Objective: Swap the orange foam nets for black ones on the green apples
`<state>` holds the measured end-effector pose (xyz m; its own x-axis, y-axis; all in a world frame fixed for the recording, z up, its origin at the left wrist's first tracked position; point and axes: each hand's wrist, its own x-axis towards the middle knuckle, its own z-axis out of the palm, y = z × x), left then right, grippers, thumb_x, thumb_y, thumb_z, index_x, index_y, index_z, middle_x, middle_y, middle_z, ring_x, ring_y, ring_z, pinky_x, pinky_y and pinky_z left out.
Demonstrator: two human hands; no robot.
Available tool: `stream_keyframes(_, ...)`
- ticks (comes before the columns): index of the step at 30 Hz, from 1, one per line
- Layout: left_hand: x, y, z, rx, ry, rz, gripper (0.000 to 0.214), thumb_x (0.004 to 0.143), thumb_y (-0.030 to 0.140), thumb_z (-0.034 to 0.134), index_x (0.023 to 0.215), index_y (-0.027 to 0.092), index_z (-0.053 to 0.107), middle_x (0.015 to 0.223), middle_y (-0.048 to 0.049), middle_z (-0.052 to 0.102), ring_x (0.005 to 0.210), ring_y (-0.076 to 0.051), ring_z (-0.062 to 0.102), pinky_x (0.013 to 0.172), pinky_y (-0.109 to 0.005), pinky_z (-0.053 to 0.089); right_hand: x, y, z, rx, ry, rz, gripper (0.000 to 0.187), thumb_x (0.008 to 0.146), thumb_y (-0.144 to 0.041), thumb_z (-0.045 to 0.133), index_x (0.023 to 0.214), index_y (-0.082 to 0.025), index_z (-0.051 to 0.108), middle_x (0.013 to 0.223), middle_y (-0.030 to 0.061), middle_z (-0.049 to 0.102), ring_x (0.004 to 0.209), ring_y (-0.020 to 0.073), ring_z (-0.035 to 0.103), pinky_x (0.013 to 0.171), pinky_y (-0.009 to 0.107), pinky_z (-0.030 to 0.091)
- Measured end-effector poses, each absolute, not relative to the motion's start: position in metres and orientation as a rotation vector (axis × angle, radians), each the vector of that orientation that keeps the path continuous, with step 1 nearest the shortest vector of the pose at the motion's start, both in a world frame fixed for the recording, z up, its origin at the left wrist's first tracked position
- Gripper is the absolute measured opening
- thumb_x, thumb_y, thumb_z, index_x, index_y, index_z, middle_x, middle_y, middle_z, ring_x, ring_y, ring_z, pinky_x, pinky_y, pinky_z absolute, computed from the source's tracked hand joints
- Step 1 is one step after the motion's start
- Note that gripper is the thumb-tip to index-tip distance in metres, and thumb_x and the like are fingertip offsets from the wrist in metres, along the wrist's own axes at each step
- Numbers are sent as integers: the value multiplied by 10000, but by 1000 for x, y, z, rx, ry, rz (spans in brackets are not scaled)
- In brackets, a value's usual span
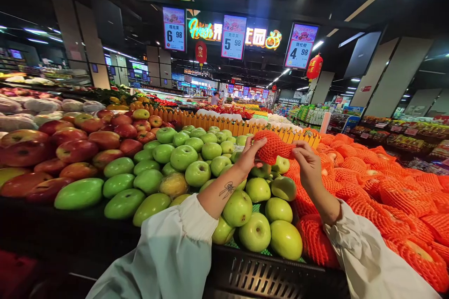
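My left hand (249, 152) is closed round a fruit in a red foam net (273, 148), held above the pile of green apples (257, 190). The net covers the fruit, so I cannot make out its kind. At the net's right end, the fingers of my right hand (307, 162) pinch the foam. Below my hands, the green apples lie on a green mat in a black slotted crate (270, 271). Right of them is a heap of fruit in the same red foam nets (372, 182).
Red apples (77, 145) are piled at the left, beside the green ones. A low yellow picket fence (224, 125) runs behind the fruit. Price screens (234, 36) and red lanterns (314, 67) hang overhead. Stocked shelves (414, 135) stand at the right.
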<state>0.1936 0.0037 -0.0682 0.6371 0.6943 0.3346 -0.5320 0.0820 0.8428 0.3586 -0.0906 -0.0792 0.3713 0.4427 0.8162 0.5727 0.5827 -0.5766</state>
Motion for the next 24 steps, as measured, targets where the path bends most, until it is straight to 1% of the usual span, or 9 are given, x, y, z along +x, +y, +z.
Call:
stream_keyframes(2,193,3,-69,1201,194,926,586,662,542,795,1040,266,443,854,40,601,648,-102,569,443,-172,348,359,-93,-80,-937,-1245,-151,161,806,-254,641,671,-269,727,955,32,638,972,222,594,888,401,450)
stream_keyframes(4,194,4,-70,1236,209,934,586,672,535,798,1053,263,445,842,39,593,634,-101,561,438,-176,344,355,-98,-80,-896,-1369,-256,199,810,-201,569,710,-274,725,928,27,661,927,216,604,831,391,451)
stream_keyframes(6,195,5,-71,1253,226,943,560,695,532,789,1048,257,454,819,38,582,639,-105,564,445,-180,354,348,-104,-78,-937,-1565,-387,236,838,-175,520,722,-258,708,858,28,673,831,202,614,751,372,456)
stream_keyframes(10,197,6,-71,1218,235,956,502,744,506,769,1047,252,461,845,28,611,699,-117,599,489,-181,402,336,-108,-72,-1151,-1749,-487,228,881,-205,543,675,-222,639,644,-8,607,596,142,547,575,295,414)
stream_keyframes(13,196,5,-70,1209,241,960,513,738,506,776,1049,255,455,873,27,624,657,-100,577,478,-179,386,335,-106,-72,-1271,-1620,-543,207,830,-227,608,624,-213,598,571,-32,587,539,126,529,546,279,393)
stream_keyframes(17,194,3,-69,1255,247,923,547,705,554,784,1030,255,462,822,36,604,603,-90,528,436,-172,319,339,-105,-74,-1358,-1440,-591,190,755,-199,617,571,-216,569,539,-40,563,536,133,524,564,296,387)
stream_keyframes(20,193,3,-69,1246,236,918,540,692,552,796,1011,254,478,812,43,598,594,-85,515,437,-171,303,340,-103,-73,-1370,-1416,-564,138,712,-197,647,595,-225,579,602,-25,565,598,158,529,615,330,414)
stream_keyframes(22,194,5,-69,1230,233,938,518,699,561,790,999,254,501,806,45,596,606,-87,526,447,-170,307,342,-101,-73,-1315,-1423,-571,57,690,-211,687,670,-230,637,750,12,602,711,192,560,687,372,452)
stream_keyframes(24,196,6,-70,1223,223,951,509,710,597,771,995,249,532,783,43,590,604,-94,530,441,-174,300,343,-100,-74,-1233,-1450,-623,46,692,-213,709,707,-236,672,947,58,616,838,222,568,775,426,475)
